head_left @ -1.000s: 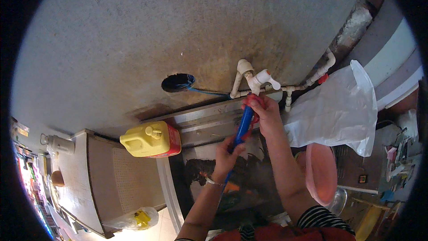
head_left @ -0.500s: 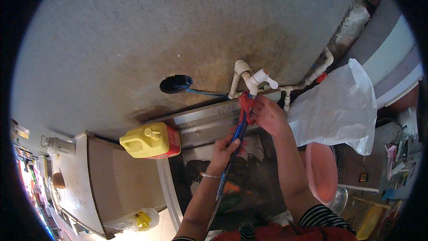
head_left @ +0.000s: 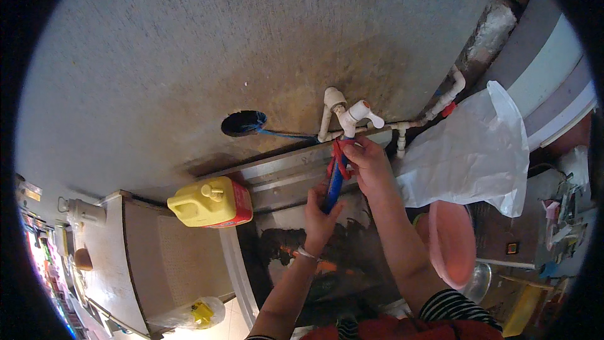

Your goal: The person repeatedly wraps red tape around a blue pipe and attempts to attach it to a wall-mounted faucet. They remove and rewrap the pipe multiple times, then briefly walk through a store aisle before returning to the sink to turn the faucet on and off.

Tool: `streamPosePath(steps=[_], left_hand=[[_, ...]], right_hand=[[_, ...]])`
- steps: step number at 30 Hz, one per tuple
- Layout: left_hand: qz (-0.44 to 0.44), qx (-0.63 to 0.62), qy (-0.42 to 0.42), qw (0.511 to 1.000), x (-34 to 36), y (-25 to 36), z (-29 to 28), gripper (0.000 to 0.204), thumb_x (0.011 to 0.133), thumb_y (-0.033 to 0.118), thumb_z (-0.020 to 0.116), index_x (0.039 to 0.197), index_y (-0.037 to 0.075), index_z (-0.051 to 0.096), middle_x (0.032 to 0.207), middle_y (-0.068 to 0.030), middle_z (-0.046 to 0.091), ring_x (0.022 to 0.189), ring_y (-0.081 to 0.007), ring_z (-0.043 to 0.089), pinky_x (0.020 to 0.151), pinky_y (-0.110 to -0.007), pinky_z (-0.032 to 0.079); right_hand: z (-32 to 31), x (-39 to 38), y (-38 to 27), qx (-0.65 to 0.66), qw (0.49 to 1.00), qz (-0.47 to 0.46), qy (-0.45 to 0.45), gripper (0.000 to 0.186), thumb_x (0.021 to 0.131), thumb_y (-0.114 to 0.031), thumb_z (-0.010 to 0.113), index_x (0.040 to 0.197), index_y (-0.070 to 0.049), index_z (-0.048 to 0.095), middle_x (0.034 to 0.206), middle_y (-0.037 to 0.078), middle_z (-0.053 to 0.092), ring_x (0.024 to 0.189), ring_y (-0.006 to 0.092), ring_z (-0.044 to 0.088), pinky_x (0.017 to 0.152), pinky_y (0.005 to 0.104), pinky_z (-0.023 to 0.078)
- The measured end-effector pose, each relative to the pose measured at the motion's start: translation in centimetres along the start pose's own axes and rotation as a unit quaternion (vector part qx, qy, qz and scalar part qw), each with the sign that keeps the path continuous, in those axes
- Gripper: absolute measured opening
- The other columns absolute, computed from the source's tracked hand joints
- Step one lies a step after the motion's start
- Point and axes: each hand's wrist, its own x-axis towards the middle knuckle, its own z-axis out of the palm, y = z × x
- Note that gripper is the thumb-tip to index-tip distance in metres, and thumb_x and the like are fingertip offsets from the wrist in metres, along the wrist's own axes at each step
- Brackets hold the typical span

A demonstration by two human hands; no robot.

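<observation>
A white plastic tap [head_left: 356, 116] with a lever handle juts from the wall. The upper end of a blue hose [head_left: 336, 184] meets its spout. Around the top of that hose a red cloth strip [head_left: 338, 154] is wound, with part of it hanging along the side. My right hand [head_left: 372, 167] is closed at the strip just under the spout, thumb and fingers pinching it. Lower down, my left hand [head_left: 319, 219] cups the hose from below, its thumb on the right side; some of its fingers are hidden behind the hose.
A yellow jug [head_left: 204, 203] stands left of the hands by a metal ledge [head_left: 283, 176]. To the right hang a white plastic bag [head_left: 469, 151] and a pink basin [head_left: 454, 242]. White pipes [head_left: 450, 94] run along the wall, near a dark hole [head_left: 242, 123].
My left hand has shifted its hold on the hose, its thumb now stretched out to the right. The hose length that ran down past my left forearm no longer shows. My right hand stays by the spout.
</observation>
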Motion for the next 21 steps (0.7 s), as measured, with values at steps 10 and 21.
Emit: streamPosePath(steps=[10, 21], left_hand=[[-0.138, -0.112, -0.08, 0.981, 0.7, 1.6, -1.5, 0.024, 0.089, 0.016, 0.054, 0.103, -0.003, 0.053, 0.079, -0.008, 0.062, 0.066, -0.0099, 0.056, 0.059, -0.023, 0.046], [-0.247, -0.188, -0.223, 0.924, 1.1, 1.5, -2.8, 0.03, 0.092, 0.027, 0.046, 0.103, 0.0, 0.052, 0.08, -0.0077, 0.061, 0.067, -0.0119, 0.055, 0.063, -0.025, 0.045]], right_hand=[[-0.5, -0.2, -0.1, -0.024, 0.999, -0.019, -0.029, 0.041, 0.078, -0.014, 0.066, 0.114, -0.003, 0.05, 0.101, 0.004, 0.058, 0.092, 0.0122, 0.055, 0.082, 0.0272, 0.044], [-0.2, -0.5, 0.9, -0.02, 0.999, -0.021, -0.013, 0.032, 0.077, -0.017, 0.068, 0.102, -0.004, 0.054, 0.089, 0.004, 0.06, 0.082, 0.0124, 0.055, 0.074, 0.0281, 0.044]])
